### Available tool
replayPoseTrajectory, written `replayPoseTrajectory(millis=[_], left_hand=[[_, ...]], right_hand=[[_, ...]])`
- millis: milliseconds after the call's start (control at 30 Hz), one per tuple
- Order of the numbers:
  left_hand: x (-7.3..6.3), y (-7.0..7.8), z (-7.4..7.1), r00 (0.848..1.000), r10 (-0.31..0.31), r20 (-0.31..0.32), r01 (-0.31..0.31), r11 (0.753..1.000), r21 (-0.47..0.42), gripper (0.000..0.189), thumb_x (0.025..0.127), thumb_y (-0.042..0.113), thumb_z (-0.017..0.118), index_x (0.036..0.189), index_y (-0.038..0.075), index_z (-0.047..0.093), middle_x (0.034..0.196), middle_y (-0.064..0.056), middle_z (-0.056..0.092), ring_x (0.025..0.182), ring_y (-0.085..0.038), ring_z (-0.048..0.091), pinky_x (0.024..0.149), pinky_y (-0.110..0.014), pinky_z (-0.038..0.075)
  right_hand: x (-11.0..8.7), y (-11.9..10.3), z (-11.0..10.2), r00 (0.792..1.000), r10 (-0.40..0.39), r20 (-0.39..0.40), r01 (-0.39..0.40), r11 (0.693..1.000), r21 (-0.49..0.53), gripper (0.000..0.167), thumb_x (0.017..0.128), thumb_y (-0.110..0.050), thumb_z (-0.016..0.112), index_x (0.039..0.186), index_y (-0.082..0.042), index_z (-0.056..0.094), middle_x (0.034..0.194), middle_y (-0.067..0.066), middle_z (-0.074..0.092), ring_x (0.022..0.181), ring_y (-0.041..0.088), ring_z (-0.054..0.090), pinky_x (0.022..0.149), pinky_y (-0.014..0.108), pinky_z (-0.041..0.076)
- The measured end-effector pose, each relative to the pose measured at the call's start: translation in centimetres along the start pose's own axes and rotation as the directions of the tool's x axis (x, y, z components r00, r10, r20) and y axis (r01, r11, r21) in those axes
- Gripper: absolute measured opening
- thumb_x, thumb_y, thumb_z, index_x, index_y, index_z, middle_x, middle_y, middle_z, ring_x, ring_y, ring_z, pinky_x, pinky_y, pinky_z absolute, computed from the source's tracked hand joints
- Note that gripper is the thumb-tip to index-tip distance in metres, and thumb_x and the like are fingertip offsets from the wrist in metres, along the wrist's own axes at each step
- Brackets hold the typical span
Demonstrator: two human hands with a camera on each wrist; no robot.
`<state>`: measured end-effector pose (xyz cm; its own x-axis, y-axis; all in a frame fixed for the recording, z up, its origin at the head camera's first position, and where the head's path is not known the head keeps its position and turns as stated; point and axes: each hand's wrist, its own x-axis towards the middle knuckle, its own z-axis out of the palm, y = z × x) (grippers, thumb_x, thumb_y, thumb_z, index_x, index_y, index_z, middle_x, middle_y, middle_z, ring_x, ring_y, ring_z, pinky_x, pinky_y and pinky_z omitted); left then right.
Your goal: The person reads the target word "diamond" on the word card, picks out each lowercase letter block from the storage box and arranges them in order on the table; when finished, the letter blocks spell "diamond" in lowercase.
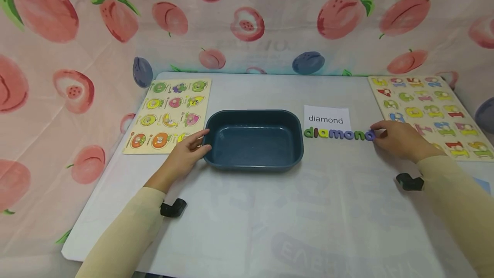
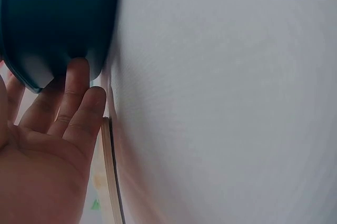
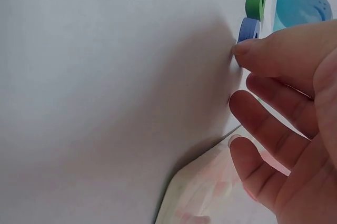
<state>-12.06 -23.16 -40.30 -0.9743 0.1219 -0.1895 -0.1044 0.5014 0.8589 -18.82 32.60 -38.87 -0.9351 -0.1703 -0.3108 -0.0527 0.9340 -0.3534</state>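
Observation:
My left hand (image 1: 189, 151) rests against the left end of a dark blue plastic basin (image 1: 252, 167), with fingertips on its rim. In the left wrist view its loosely extended fingers (image 2: 79, 84) touch the basin's outer wall. At the right, my right hand (image 1: 401, 138) pinches a purple magnetic letter (image 1: 369, 135) at the end of a row of coloured letters (image 1: 335, 134). The right wrist view shows the thumb on that letter; the index finger is mostly hidden. Above the row lies a white card (image 1: 327, 117) printed "diamond".
A fruit puzzle board (image 1: 204, 93) lies left of the basin. A number puzzle board (image 1: 420, 106) lies at the right, partly under the right forearm. A peach-print cloth (image 1: 247, 46) hangs behind the white table (image 1: 239, 218).

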Motion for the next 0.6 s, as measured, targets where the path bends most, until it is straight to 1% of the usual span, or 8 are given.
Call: replayPoseTrajectory(millis=[233, 400, 600], left_hand=[[-0.4, 0.0, 0.0, 1.0, -0.003, -0.003, 0.003, 1.0, -0.001, 0.058, 0.101, 0.032, 0.063, 0.153, 0.02, 0.043, 0.153, -0.017, 0.043, 0.14, -0.032, 0.041, 0.108, -0.049, 0.04], [-0.4, -0.1, 0.0, 1.0, 0.002, -0.003, -0.003, 1.0, -0.008, 0.057, 0.101, 0.031, 0.063, 0.153, 0.02, 0.043, 0.152, -0.017, 0.044, 0.14, -0.032, 0.042, 0.108, -0.049, 0.04], [-0.5, 0.0, 0.0, 1.0, 0.011, 0.002, -0.011, 1.0, -0.012, 0.057, 0.101, 0.031, 0.063, 0.153, 0.019, 0.043, 0.153, -0.017, 0.043, 0.14, -0.033, 0.041, 0.109, -0.049, 0.039]], right_hand=[[-0.5, 0.2, 0.3, 1.0, 0.015, 0.001, -0.015, 1.0, 0.001, 0.048, 0.095, -0.016, 0.062, 0.136, 0.006, 0.052, 0.121, 0.034, 0.057, 0.109, 0.049, 0.053, 0.086, 0.062, 0.048], [-0.7, 0.0, 0.3, 1.0, 0.021, -0.009, -0.021, 1.0, 0.002, 0.049, 0.095, -0.016, 0.063, 0.137, 0.005, 0.051, 0.123, 0.035, 0.056, 0.11, 0.05, 0.052, 0.085, 0.063, 0.049], [-1.2, -0.1, -0.1, 1.0, 0.006, -0.027, -0.007, 1.0, -0.007, 0.051, 0.096, -0.021, 0.061, 0.139, 0.004, 0.049, 0.123, 0.035, 0.055, 0.11, 0.05, 0.052, 0.081, 0.06, 0.05]])
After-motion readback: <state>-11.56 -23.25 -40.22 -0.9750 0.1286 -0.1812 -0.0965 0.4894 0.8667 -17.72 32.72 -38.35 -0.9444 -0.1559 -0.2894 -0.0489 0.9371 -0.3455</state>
